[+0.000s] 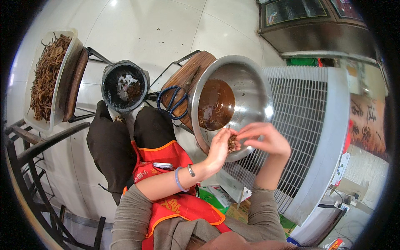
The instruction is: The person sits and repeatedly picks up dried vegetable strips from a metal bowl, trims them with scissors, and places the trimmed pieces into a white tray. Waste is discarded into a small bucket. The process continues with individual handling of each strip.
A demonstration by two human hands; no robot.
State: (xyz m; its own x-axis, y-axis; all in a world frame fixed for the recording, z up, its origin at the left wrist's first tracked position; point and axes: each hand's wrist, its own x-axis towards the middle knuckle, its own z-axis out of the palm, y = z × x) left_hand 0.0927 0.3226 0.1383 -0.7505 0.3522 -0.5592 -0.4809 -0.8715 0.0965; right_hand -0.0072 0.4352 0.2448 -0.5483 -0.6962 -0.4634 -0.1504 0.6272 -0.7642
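Observation:
My left hand is closed around a small clump of brown, stringy dried pieces above the near rim of a large stainless-steel bowl. Fingertips of my right hand meet the clump from the right; blur hides whether they pinch a piece. Murky brown liquid with bits floating in it pools in the bowl, which tilts on a wooden stool. Beside the bowl on that stool lie scissors with blue handles. At far left, a translucent plastic tub is heaped with brown stems resembling dried long-stemmed mushrooms.
A black-lined bin holding scraps stands on the tiled floor between the stools. Right of the bowl is a grey slatted metal unit. Black metal chair frames border the left side. A phone pokes out of the red apron's pocket.

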